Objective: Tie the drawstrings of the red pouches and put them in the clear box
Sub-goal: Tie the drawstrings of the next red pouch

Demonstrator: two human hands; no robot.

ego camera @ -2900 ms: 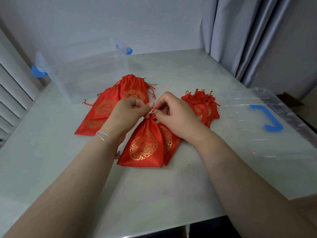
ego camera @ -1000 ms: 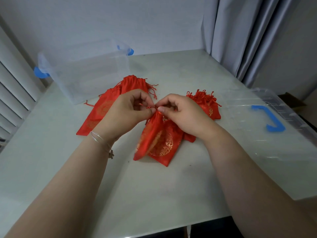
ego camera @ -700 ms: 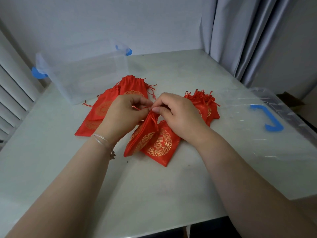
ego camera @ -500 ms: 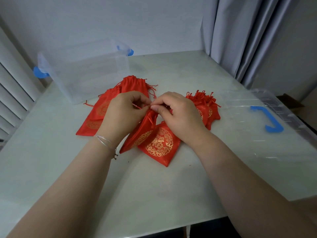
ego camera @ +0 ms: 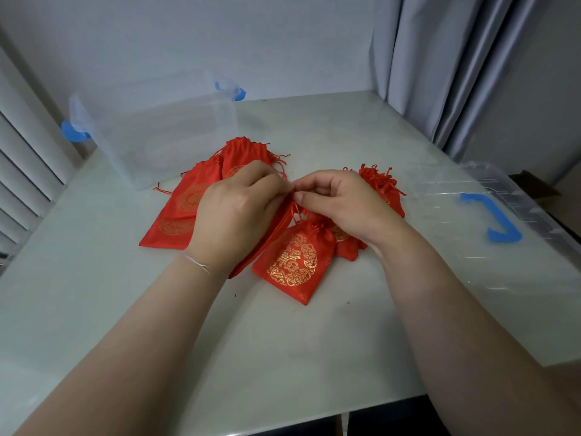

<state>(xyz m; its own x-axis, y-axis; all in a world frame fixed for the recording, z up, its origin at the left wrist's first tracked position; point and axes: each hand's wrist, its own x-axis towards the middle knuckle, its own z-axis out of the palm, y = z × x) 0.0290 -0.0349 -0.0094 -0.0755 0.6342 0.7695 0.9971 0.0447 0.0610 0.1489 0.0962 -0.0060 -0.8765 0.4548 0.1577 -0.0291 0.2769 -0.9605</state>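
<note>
My left hand and my right hand meet fingertip to fingertip over the table's middle, each pinching the red drawstring of a gathered red pouch that hangs edge-on below them. A tied pouch with a gold emblem lies flat just under my right hand. Untied red pouches lie in a pile to the left, and more tied ones sit behind my right hand. The clear box with blue handles stands at the back left.
The box's clear lid with a blue handle lies on the table's right side. Grey curtains hang at the back right and a slatted panel runs along the left. The table's front edge is near me.
The held pouch has turned edge-on and lifted off the tied pouch beneath it. My hands drew slightly back and up while staying joined at the string.
</note>
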